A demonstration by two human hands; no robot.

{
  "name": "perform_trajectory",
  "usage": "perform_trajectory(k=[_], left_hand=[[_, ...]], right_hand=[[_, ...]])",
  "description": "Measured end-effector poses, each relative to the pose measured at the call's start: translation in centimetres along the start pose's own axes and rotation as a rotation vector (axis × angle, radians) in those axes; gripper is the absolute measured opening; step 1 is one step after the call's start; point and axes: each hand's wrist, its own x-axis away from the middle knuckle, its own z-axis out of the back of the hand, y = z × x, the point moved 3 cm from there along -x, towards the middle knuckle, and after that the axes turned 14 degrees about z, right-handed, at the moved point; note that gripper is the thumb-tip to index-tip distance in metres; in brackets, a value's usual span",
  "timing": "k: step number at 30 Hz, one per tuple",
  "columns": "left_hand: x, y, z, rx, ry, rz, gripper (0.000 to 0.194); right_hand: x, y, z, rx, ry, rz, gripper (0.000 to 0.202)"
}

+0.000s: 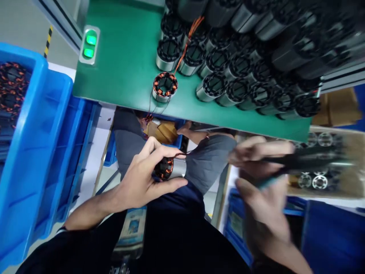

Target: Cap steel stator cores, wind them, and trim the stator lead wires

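Note:
Over my lap, my left hand [145, 175] grips a motor stator [179, 168], a silver cylinder with copper windings at its dark end. It lies on its side, and thin dark wire leads run along it by my fingertips. My right hand [262, 179], off to the right, is smeared by motion. Its fingers are closed around a dark hand tool [302, 161] with a teal part; blur hides its exact kind. A wound stator [164, 88] with orange windings stands upright near the front edge of the green table [122, 72], its leads hanging over the edge.
Rows of unwound stators [239, 91] stand on the table, stacked higher at the back. Orange wires [186, 47] lie across some. A switch with green lights [89, 45] sits at the left corner. Blue bins [37, 152] line the left; a carton [352, 163] with metal rings is at right.

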Motion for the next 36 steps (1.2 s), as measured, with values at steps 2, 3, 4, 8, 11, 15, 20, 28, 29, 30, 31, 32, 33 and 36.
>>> perform_trajectory(k=[2,3,4,8,11,15,20,28,29,30,31,32,33,36], left_hand=[[-0.5,0.2,-0.8,-0.078,-0.012,-0.013,0.048],[-0.7,0.2,-1.3,-0.113,-0.027,-0.009,0.048],[-0.9,0.1,-1.7,-0.144,-0.048,-0.001,0.047],[-1.3,-0.2,-3.2,-0.199,-0.13,0.011,0.047],[-1.3,-0.4,-3.8,-0.184,-0.133,0.016,0.047],[-1.3,-0.7,-4.3,-0.168,-0.128,0.023,0.045],[-1.0,-1.0,-4.9,-0.09,-0.129,0.011,0.046],[-0.4,-3.2,-6.5,0.297,-0.006,0.026,0.036],[-0.4,-3.5,-6.9,0.369,-0.018,0.07,0.032],[-0.5,-3.6,-7.3,0.441,-0.039,0.127,0.03],[-0.6,-3.7,-7.6,0.507,-0.062,0.185,0.028],[-0.7,-3.8,-7.9,0.562,-0.07,0.235,0.027],[-0.9,-3.8,-8.1,0.606,-0.063,0.27,0.029],[-1.5,-3.9,-7.7,0.674,0.049,0.295,0.039]], right_hand=[[1.6,0.7,-2.3,-0.154,0.04,-0.006,0.011],[1.9,1.0,-3.2,-0.204,0.062,-0.008,0.011],[1.9,1.2,-3.9,-0.239,0.074,-0.012,0.017],[0.8,0.7,-4.6,-0.363,0.01,0.043,0.017],[0.4,0.4,-3.9,-0.384,0.012,-0.004,0.006],[0.4,0.5,-3.8,-0.362,-0.016,-0.037,0.021],[0.7,1.3,-4.5,-0.464,0.009,0.025,0.011],[2.5,2.3,-6.2,-0.581,0.05,-0.135,0.007],[2.3,2.1,-6.4,-0.593,0.035,-0.144,0.008],[2.1,1.9,-6.5,-0.586,0.017,-0.151,0.01],[1.8,1.7,-6.4,-0.547,0.001,-0.158,0.011],[1.5,1.4,-6.1,-0.478,-0.008,-0.165,0.012],[1.2,1.1,-5.5,-0.387,-0.007,-0.167,0.01],[0.9,0.1,-2.8,-0.093,-0.009,-0.173,0.022]])
